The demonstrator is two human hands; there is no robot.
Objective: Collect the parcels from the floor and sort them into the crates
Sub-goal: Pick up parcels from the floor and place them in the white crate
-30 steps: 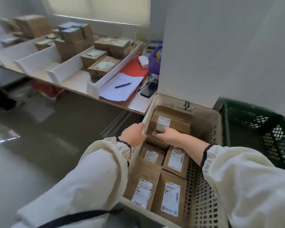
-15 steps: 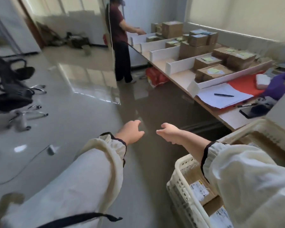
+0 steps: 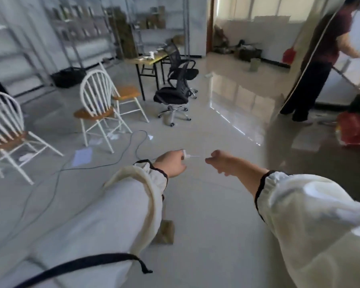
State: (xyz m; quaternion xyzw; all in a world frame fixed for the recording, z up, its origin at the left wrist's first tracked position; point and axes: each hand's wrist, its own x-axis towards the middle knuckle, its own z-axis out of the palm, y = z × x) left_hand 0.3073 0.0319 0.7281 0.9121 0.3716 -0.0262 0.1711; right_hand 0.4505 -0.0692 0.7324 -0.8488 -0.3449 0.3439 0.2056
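At nine o'clock two white spindle-back chairs with brown wooden seats (image 3: 94,113) are standing on the glossy grey floor (image 3: 206,204), and a thin black cable (image 3: 104,164) is trailing past a pale sheet of paper (image 3: 83,157) towards the middle. The left hand (image 3: 172,164) is reaching out just left of centre with its back to the camera and its fingers folded out of sight, so I cannot tell whether they are closing on anything. A small white object (image 3: 185,155) is showing at that hand's one o'clock edge. The flat brown cardboard parcel (image 3: 165,232) is lying on the floor at six o'clock from that hand, partly hidden behind the cream sleeve (image 3: 112,215). Two black mesh office chairs (image 3: 176,90) are standing at twelve o'clock. The right hand (image 3: 220,163) is hanging just right of centre, its fingers loosely curled downward and holding nothing. At two o'clock a person in a dark red top (image 3: 328,44) is standing, and a red bag (image 3: 355,129) is lying at three o'clock.
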